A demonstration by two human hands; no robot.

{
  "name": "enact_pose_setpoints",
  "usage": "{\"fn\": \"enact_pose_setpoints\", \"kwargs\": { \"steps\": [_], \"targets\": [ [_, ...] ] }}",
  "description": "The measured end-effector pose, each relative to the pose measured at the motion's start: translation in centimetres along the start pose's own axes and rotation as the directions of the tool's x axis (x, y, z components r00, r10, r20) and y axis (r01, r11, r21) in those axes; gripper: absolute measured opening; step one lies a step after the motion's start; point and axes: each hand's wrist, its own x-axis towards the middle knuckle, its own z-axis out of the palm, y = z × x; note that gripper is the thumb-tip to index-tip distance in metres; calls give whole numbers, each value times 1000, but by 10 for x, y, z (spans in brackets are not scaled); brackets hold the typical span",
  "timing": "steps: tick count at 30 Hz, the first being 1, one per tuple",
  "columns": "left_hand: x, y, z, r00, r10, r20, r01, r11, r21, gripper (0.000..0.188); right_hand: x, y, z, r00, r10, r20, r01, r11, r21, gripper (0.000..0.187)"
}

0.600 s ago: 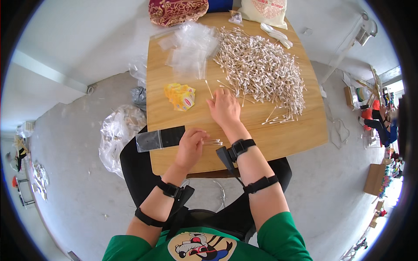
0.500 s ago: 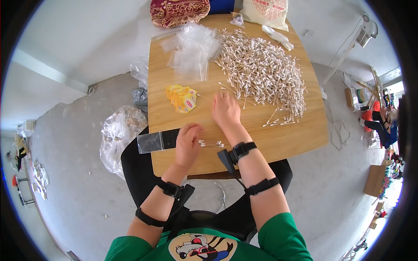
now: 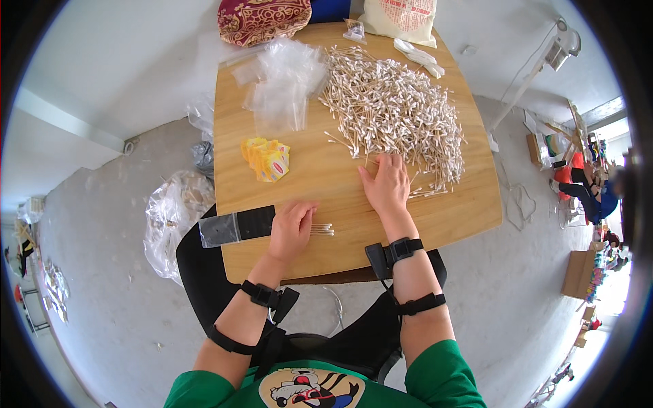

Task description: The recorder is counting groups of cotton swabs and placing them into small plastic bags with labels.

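My left hand (image 3: 291, 228) is closed near the table's front edge, fingers curled over a small row of cotton swabs (image 3: 322, 230) whose white tips stick out to the right. Just left of that hand lies a black strip (image 3: 256, 222), joined by a small clear zip bag (image 3: 220, 231). My right hand (image 3: 386, 183) reaches the near edge of a large heap of loose cotton swabs (image 3: 398, 102). Its thumb stands apart from the outstretched fingers, and the fingertips touch the heap. Whether a swab is under them is hidden.
Yellow printed cards (image 3: 266, 160) lie in a fanned stack on the left. Behind them are clear plastic bags (image 3: 282, 81). White gloves (image 3: 418, 58), a cream cloth bag (image 3: 400, 19) and a red patterned cloth (image 3: 262, 20) sit at the back. A plastic sack (image 3: 178, 217) stands on the floor.
My right hand has moved right, from beside the yellow cards to the heap's near edge. The lone swab beside it no longer shows there. My left hand stays over the row of swabs.
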Motion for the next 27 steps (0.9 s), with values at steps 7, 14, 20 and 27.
{"fn": "enact_pose_setpoints", "kwargs": {
  "steps": [7,14,20,27],
  "targets": [
    [-6,-2,-6,980,-98,-175,82,992,-96,21,-45,-35,1,961,-135,243,103,985,139,10],
    [-2,-7,0,994,40,-98,-33,996,79,44,-66,-49,-5,944,-216,249,94,900,425,6],
    [4,0,-1,996,-32,-88,44,989,142,46,-46,-32,-10,928,-253,275,137,915,380,3],
    [14,-10,-15,998,-61,33,58,993,98,26,-48,-14,-15,891,-402,211,317,884,344,5]
  ]
}}
